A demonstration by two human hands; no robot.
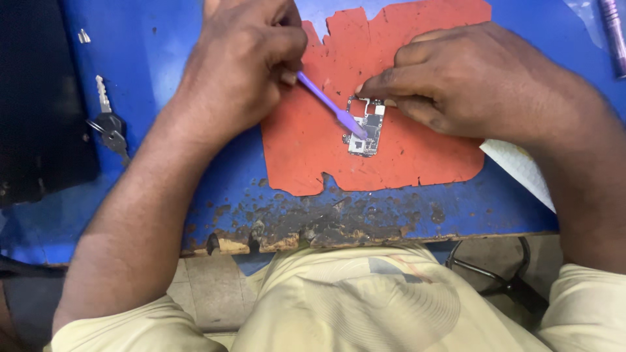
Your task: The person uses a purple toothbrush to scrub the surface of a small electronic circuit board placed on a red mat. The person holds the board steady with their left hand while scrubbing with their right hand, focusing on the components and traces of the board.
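Note:
A small circuit board [365,127] lies on a torn red mat [306,143] on the blue bench. My left hand [244,62] grips a thin purple pry tool [326,98], whose flat tip rests on the board's lower half. My right hand [469,81] lies on the mat to the right, its fingertips pressing down on the board's top edge. The tool's upper end is hidden inside my left fist.
A key with a dark fob [109,120] lies at the left on the blue bench top [456,208], whose front edge is chipped and burnt. A white sheet [521,173] pokes out under my right wrist. A purple cylinder [615,32] sits top right.

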